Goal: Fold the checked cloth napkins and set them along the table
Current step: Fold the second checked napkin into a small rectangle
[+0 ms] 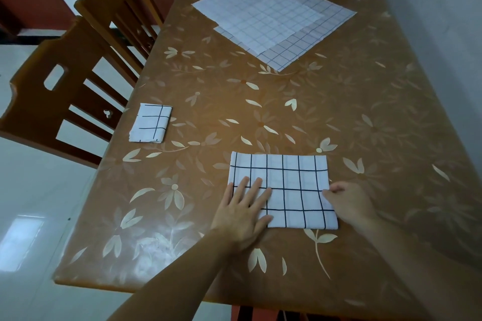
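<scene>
— Napkin in work, where is it?
— The half-folded checked napkin (283,190) lies near the front edge of the floral table (365,117). The left hand (243,212) presses flat on its left part, fingers straight and spread. The right hand (348,199) pinches its right edge.
— And the others?
— One small folded napkin (151,123) lies near the left edge, beside the wooden chair (62,101). Two unfolded napkins (271,21) overlap at the far end
</scene>
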